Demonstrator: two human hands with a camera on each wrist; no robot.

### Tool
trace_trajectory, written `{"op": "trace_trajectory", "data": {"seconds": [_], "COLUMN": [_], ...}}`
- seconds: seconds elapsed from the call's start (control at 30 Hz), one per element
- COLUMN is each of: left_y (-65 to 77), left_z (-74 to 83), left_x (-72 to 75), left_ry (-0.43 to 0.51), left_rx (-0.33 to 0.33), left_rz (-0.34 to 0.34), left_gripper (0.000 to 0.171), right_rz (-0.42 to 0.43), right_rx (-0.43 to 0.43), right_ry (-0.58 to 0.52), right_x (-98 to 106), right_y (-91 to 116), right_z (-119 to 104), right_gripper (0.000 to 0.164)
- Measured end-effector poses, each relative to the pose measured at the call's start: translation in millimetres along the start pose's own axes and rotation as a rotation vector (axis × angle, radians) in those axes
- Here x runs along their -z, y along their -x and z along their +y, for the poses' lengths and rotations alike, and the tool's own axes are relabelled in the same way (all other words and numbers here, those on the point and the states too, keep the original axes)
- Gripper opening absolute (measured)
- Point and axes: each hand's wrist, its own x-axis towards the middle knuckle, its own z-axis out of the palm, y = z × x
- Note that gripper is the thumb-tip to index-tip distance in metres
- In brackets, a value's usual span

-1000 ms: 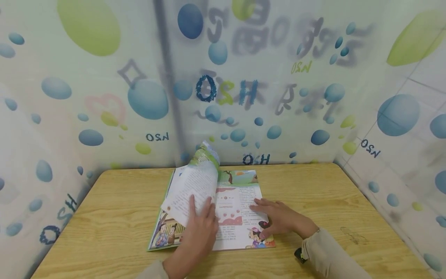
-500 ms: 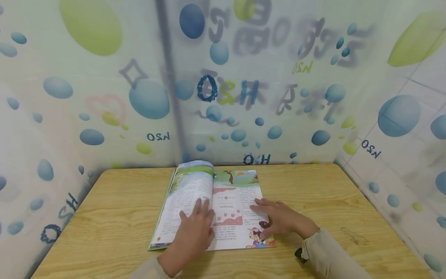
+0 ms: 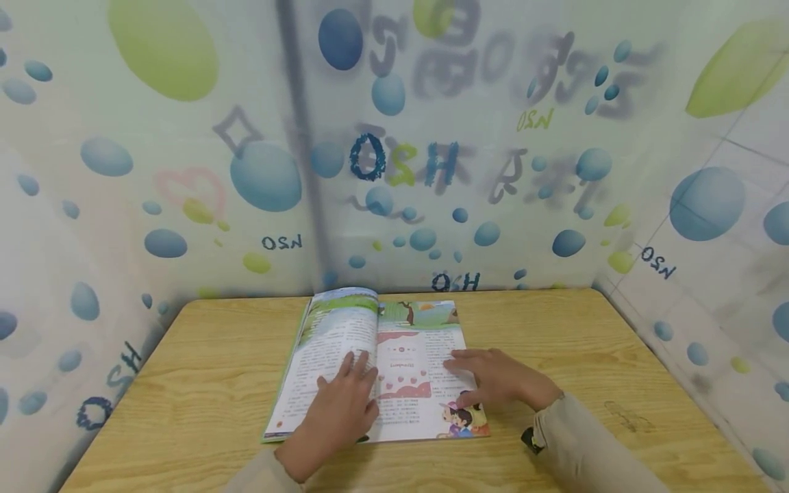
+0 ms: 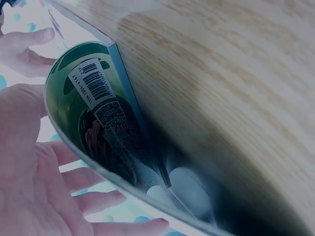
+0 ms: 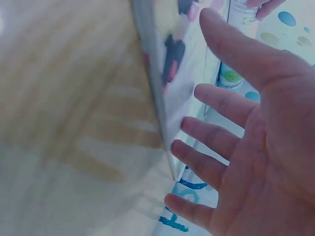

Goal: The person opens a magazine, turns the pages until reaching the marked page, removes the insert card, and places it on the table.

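Observation:
An open magazine (image 3: 401,424) lies on the wooden table, with printed text and coloured pictures on both pages. My left hand (image 3: 342,404) rests on the left page (image 3: 308,370) near the fold, fingers extended. In the left wrist view, a curled green cover (image 4: 93,88) with a barcode shows beside the left hand (image 4: 39,182). My right hand (image 3: 502,380) touches the right page's outer edge, fingers spread and fairly straight. A pink-and-white panel (image 3: 403,366) reading "Strawberry" is on the right page; whether it is printed or loose, I cannot tell.
The wooden table (image 3: 209,370) extends on both sides of the magazine. Behind it stands a pale wall covering (image 3: 394,260) with blue and green blobs and reversed lettering. A small black object (image 3: 531,440) sits at the right cuff.
The lifted page has come down flat onto the left side, covering the picture there. My left hand has shifted slightly left and lower. The right hand has barely moved.

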Motion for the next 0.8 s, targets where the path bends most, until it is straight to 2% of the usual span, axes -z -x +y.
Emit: {"op": "trace_trajectory", "data": {"seconds": [0.27,0.53,0.8], "left_y": [0.2,-0.5,-0.6], "left_z": [-2.5,-2.7,-4.4], "left_x": [-0.9,-4.0,-4.2], "left_ry": [0.032,0.015,-0.006], "left_rx": [0.005,0.009,-0.006], "left_rz": [-0.018,-0.028,-0.025], "left_gripper": [0.046,0.048,0.048], "right_rz": [-0.029,0.012,0.077], "right_rx": [-0.037,0.003,0.082], "right_ry": [-0.04,-0.066,-0.098], "right_x": [16,23,15], "right_y": [-22,-50,-77], "right_z": [-5,-12,-18], "right_gripper": [0.07,0.066,0.057]}}
